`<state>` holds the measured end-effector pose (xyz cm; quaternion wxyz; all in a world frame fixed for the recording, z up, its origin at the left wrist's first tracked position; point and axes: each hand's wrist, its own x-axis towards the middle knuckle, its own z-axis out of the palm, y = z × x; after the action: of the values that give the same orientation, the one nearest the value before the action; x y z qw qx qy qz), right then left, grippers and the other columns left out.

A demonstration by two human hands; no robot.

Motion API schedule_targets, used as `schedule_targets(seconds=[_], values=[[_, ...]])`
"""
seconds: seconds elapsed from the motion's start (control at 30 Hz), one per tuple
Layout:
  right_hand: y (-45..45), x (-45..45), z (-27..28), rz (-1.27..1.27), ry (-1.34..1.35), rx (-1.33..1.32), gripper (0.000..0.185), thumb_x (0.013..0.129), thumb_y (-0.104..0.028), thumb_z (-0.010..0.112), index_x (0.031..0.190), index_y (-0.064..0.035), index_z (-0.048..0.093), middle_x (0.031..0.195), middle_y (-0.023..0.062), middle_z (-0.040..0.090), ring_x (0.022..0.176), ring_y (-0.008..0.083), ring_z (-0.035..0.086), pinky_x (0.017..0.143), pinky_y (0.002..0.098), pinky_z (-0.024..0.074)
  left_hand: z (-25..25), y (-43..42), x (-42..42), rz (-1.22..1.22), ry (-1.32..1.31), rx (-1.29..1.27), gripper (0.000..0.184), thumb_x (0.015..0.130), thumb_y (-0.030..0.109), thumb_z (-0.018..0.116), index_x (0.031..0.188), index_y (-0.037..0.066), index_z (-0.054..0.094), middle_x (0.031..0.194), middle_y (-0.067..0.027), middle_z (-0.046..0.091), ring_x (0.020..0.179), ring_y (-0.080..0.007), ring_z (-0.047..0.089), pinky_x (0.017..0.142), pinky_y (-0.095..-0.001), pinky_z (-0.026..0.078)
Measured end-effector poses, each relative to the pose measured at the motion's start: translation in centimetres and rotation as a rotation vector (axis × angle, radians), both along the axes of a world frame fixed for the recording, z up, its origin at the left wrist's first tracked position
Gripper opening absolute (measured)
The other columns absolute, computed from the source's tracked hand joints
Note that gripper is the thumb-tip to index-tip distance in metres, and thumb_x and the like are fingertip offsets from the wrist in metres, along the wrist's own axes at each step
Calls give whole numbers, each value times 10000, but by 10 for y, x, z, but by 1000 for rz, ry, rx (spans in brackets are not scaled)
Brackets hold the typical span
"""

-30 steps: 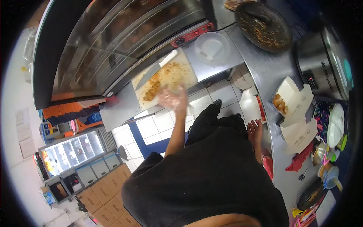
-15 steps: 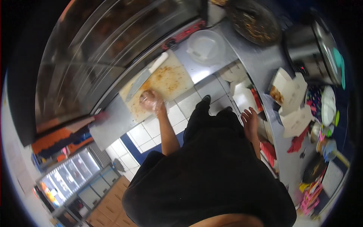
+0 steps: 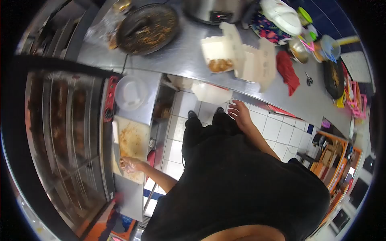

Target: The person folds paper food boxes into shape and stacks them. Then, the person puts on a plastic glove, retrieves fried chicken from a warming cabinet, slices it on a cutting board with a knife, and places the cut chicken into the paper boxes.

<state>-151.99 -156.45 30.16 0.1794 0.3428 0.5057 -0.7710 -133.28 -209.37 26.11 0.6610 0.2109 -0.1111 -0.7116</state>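
My left hand (image 3: 133, 165), in a clear plastic glove, is over the lower part of a stained cutting board (image 3: 136, 140). Its fingers are curled around something small and brownish that I cannot make out. A knife with a white handle (image 3: 115, 131) lies along the board's left side, its blade running down towards this hand. My bare right hand (image 3: 240, 113) hangs by the counter's front edge with fingers apart and nothing in them. Close to it is a white open flap or box (image 3: 212, 92). Above, on the counter, stand an open carton with browned food pieces (image 3: 220, 64) and another open carton (image 3: 250, 64).
A heated glass cabinet (image 3: 64, 120) stands at left. A clear round tub (image 3: 131, 93) sits above the board. On the steel counter (image 3: 181, 52) are a dark pan with food scraps (image 3: 148, 30), a steel cooker (image 3: 217, 8), a red cloth (image 3: 287, 72) and scissors (image 3: 309, 79).
My view has swung towards the counter, so the board now appears at left and the cartons ahead. My left hand, spread over the board before, is now curled. My right hand stays open.
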Motion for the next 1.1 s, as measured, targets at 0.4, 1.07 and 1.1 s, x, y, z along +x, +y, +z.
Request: schedule_targets(seconds=[0.4, 1.07, 1.1], values=[[99, 3, 4, -73, 24, -216, 337, 1036, -286, 575, 1281, -55, 571, 1030, 107, 669, 902, 198, 666, 834, 346, 552, 178, 451, -285, -1798, -479, -167, 328, 917, 101, 733, 1199, 139, 569, 944, -9, 584, 842, -153, 595, 676, -297, 494], [64, -14, 66, 348, 378, 72, 486, 1084, -299, 556, 1505, -75, 462, 1240, 112, 611, 978, 179, 639, 828, 329, 539, 185, 404, -253, -1728, -944, -1298, 839, 978, 713, 433, 1506, 65, 505, 1514, -241, 519, 1392, -392, 496, 1132, -421, 404], [48, -20, 65, 384, 384, 66, 486, 1084, -299, 556, 1505, -75, 462, 1240, 112, 611, 978, 179, 639, 828, 329, 539, 177, 376, -231, -1714, -967, -1357, 850, 999, 715, 413, 1511, 41, 492, 1512, -228, 519, 1381, -375, 500, 1126, -426, 408]])
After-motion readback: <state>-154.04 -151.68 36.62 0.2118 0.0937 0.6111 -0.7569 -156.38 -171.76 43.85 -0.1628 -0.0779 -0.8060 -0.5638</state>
